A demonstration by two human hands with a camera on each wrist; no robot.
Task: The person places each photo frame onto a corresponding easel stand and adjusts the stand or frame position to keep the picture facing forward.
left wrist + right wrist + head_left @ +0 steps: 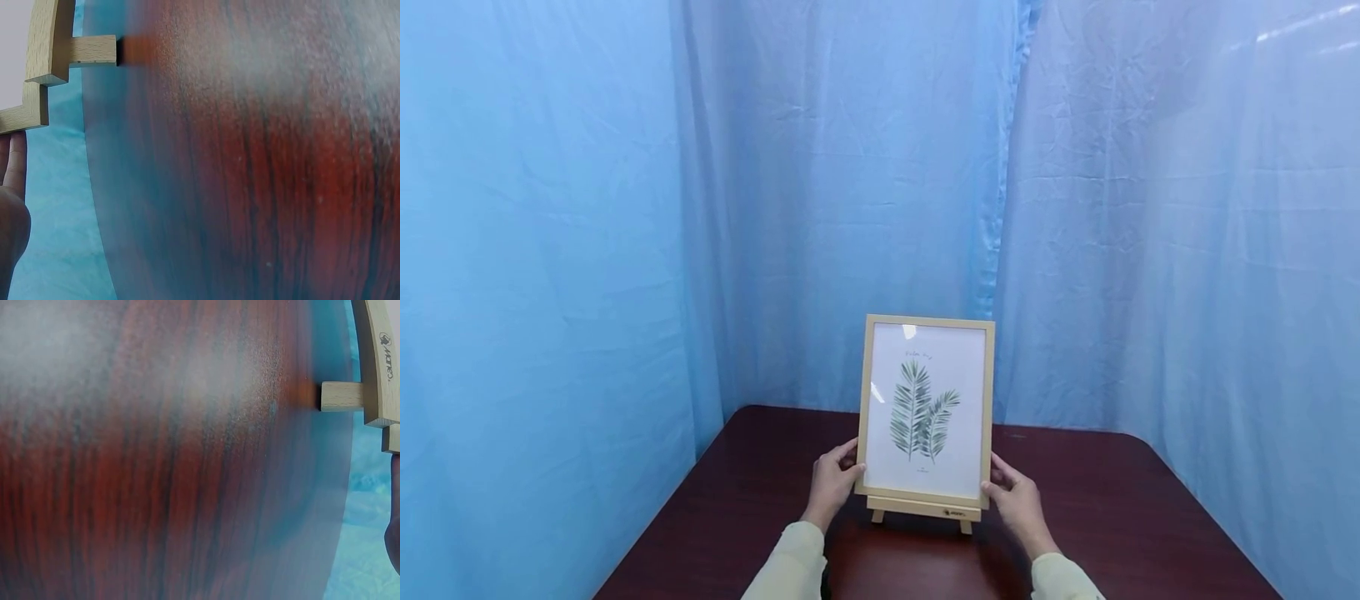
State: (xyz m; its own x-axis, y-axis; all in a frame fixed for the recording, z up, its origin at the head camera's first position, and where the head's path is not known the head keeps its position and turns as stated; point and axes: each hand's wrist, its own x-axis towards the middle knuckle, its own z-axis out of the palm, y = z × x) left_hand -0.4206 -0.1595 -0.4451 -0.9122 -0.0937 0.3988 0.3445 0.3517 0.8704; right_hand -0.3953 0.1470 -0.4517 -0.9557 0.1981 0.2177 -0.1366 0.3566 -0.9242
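Note:
A light wood picture frame (926,408) with a green leaf print stands upright on the ledge of a small wooden easel (921,507). At its lower left edge my left hand (832,483) grips the frame, thumb in front and fingers going behind. My right hand (1018,506) holds the lower right edge in the same way. In the left wrist view, fingers (17,165) touch the frame's side near the easel ledge (49,44). The right wrist view catches the easel's leg (342,396) and only a sliver of the right hand (394,519).
The easel's feet rest on a dark red-brown wooden table (760,500) with rounded far corners. Light blue curtains (850,208) hang behind the table and along both sides. Glare lies on the table's surface in both wrist views.

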